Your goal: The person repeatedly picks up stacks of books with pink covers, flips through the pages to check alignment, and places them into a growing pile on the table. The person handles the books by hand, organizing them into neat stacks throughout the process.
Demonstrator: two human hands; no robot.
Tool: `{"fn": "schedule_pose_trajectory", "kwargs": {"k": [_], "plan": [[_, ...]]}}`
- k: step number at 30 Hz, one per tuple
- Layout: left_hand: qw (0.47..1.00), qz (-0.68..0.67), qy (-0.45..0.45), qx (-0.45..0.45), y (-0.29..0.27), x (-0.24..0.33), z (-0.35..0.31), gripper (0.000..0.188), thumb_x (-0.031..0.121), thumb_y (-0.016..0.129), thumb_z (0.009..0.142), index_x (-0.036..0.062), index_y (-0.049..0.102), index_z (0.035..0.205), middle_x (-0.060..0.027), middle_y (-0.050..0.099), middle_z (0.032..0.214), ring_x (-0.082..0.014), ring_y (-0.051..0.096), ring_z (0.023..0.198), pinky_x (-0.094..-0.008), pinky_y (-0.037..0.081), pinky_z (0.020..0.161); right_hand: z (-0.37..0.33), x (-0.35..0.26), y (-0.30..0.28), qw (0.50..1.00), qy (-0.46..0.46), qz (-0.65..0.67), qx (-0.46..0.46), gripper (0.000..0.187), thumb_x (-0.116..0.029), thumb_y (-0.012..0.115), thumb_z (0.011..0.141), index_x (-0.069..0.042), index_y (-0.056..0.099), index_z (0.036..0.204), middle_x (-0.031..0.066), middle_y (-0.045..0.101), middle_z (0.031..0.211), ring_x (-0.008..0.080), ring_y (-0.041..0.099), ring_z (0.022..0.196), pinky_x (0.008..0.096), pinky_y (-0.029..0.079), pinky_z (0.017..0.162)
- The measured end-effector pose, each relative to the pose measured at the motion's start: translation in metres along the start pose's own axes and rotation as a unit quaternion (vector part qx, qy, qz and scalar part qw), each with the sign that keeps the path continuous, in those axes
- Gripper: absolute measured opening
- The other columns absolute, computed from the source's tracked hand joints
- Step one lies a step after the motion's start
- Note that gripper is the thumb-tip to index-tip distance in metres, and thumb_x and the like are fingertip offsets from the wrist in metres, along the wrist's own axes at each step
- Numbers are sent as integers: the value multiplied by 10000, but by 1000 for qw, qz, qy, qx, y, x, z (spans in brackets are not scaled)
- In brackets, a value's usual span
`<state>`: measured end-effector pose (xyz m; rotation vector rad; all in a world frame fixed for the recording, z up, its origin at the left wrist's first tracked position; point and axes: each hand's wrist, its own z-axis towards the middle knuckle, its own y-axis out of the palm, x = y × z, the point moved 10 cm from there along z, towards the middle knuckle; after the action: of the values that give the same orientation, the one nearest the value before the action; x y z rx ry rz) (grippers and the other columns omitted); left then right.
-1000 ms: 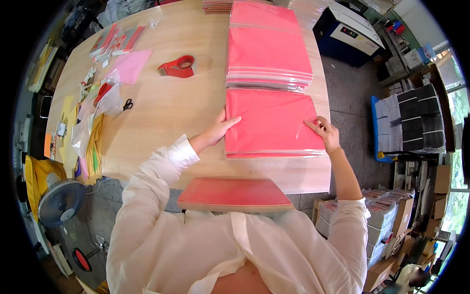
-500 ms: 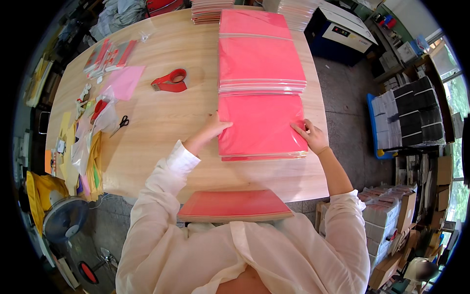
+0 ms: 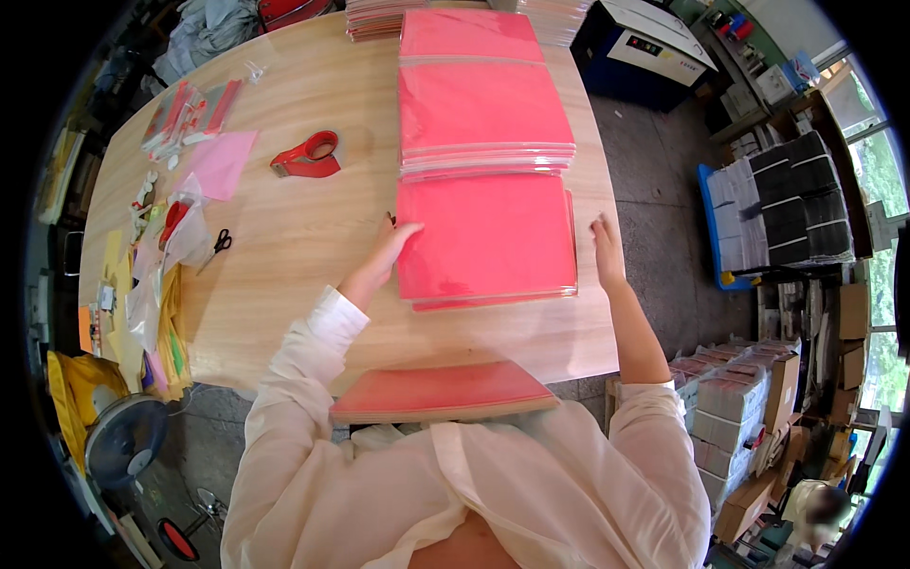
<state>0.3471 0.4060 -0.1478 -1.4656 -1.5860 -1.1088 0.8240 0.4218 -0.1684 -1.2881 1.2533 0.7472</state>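
Note:
In front of me lies the near stack of pink-covered packets [image 3: 483, 232], in clear glossy wrap. Its top packet sits slightly left of those beneath, whose edges show at the right. My left hand [image 3: 387, 250] is open at the stack's left edge, thumb over the top packet's edge and fingers along the side, partly hidden. My right hand [image 3: 608, 248] is open, fingers stretched, a little apart from the stack's right edge. Behind it lie a middle pink stack [image 3: 483, 104] and a far pink stack [image 3: 469, 36]. Another pink-covered stack [image 3: 441, 389] is close against my body.
On the wooden table [image 3: 284, 237] sit a red tape dispenser [image 3: 308, 156], black-handled scissors [image 3: 222, 241], pink sheets [image 3: 226, 163], and plastic bags and papers at the left. A fan [image 3: 125, 444] stands at the lower left. Wrapped bundles [image 3: 730, 403] stand right of the table.
My right hand has come off the stack's right edge and straightened its fingers. My left hand stays at the left edge. The top packet has shifted left over those beneath. The whole view has shifted slightly.

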Motion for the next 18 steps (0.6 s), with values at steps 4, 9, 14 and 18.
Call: {"fn": "schedule_pose_trajectory", "kwargs": {"k": [4, 9, 14, 18], "plan": [[986, -159, -48, -33, 12, -1, -11, 537, 211, 641, 879, -3, 447, 1332, -145, 581, 1239, -238, 579, 1134, -387, 498, 941, -47, -16, 105, 921, 226, 220, -228, 792, -655, 340, 978, -21, 414, 1447, 82, 542, 1380, 203, 508, 1255, 337, 398, 1053], [982, -175, -67, 3, 13, -18, 0, 504, 213, 643, 868, 16, 483, 1304, -118, 595, 1214, -223, 583, 1113, -381, 499, 926, -45, -57, 112, 965, 157, 118, -173, 706, -555, 467, 984, 14, 458, 1401, 129, 551, 1364, 207, 522, 1240, 339, 398, 1065], [965, -238, -113, -3, 8, -38, -2, 420, 259, 612, 900, 100, 536, 1281, -47, 643, 1162, -191, 613, 1052, -386, 493, 941, -39, -40, 124, 948, 168, 172, -210, 654, -438, 554, 981, 30, 431, 1421, 136, 525, 1394, 210, 508, 1259, 331, 393, 1073], [982, -186, 16, -17, -28, -19, -20, 453, 179, 531, 934, 62, 479, 1368, -95, 580, 1311, -227, 524, 1242, -373, 406, 1055, -11, -25, 57, 994, 13, 82, -65, 559, -359, 528, 976, -7, 457, 1404, 115, 523, 1383, 202, 491, 1260, 330, 360, 1084]]}}
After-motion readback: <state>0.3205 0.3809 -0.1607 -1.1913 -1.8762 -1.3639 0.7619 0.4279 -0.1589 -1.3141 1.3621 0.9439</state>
